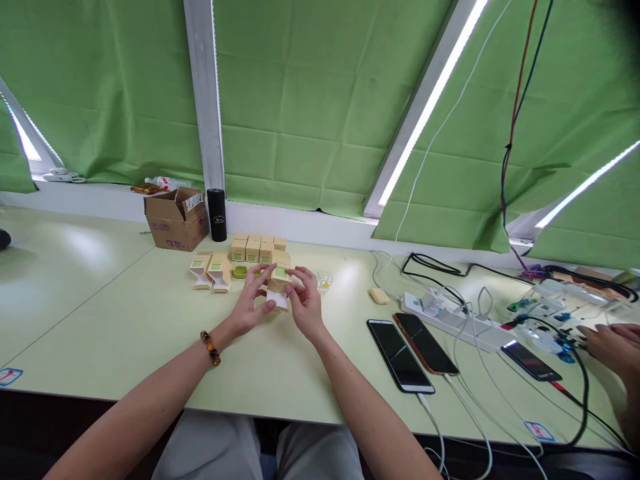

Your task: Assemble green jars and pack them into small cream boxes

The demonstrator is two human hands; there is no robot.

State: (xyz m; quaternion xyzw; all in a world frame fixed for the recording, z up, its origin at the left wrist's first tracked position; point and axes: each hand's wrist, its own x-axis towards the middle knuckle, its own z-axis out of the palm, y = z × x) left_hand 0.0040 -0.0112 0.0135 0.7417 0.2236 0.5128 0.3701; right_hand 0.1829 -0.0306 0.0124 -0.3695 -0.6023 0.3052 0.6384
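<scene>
Between both hands is a small tan cardboard box (278,285) with a green patch on top and a white inner flap folded out toward me. My left hand (249,308) grips its left side, thumb low by the flap. On the other side, my right hand (306,308) has its fingers closed on the box's right edge. Just left stand two similar open boxes (219,272) with white insides. Several closed tan boxes (253,249) are lined up behind. A small green container (240,272) lies beside my left fingers. Near my right fingers sits a clear plastic piece (325,280) with something yellow in it.
A cardboard carton (177,223) and a black bottle (217,215) stand at the back left. To the right lie a white-framed phone (400,357), a brown-edged phone (426,343), a power strip (460,323) and tangled cables. Another person's hand (613,347) works at the far right.
</scene>
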